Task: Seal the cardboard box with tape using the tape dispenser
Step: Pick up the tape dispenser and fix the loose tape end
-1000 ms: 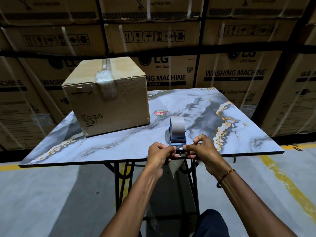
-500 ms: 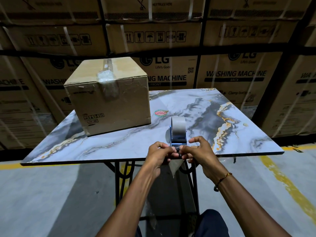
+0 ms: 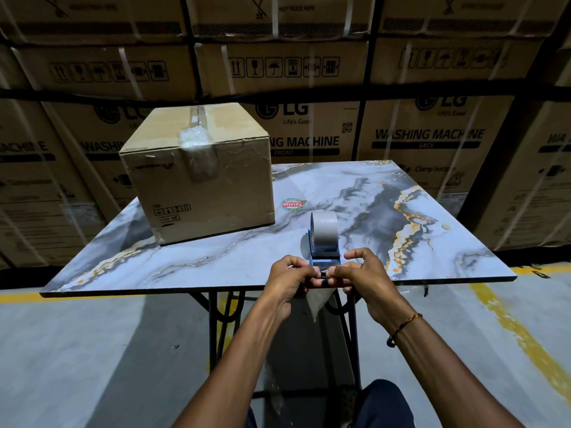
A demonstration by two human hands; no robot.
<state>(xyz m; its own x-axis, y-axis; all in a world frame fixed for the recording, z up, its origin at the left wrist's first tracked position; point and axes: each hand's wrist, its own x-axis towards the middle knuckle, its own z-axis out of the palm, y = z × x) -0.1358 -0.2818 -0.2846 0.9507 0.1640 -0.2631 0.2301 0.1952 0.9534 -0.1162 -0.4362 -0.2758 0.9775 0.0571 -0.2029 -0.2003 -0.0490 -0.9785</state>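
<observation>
Centrally, low in the frame, two bare hands meet at the near edge of a marble-patterned table point(image 3: 216, 261). The left hand point(image 3: 289, 278) and right hand point(image 3: 360, 273) are together, fingertips pinched on the front end of a blue tape dispenser point(image 3: 324, 248), where the tape comes off. A loose tail of tape point(image 3: 318, 301) hangs below the table edge between the hands. The dispenser stands on the table just beyond the fingers, with a pale roll point(image 3: 323, 227) upright in it. A thin bracelet point(image 3: 403, 327) circles the right wrist.

At the upper left of the frame, well apart from the dispenser, a box point(image 3: 200, 193) sits on the table's far left part. Its top flaps are shut, with crumpled clear tape point(image 3: 199, 149) running along the seam and down the near face. A round sticker point(image 3: 292, 204) lies on the table just right of the box. Large strapped cartons point(image 3: 426, 140) fill the background.
</observation>
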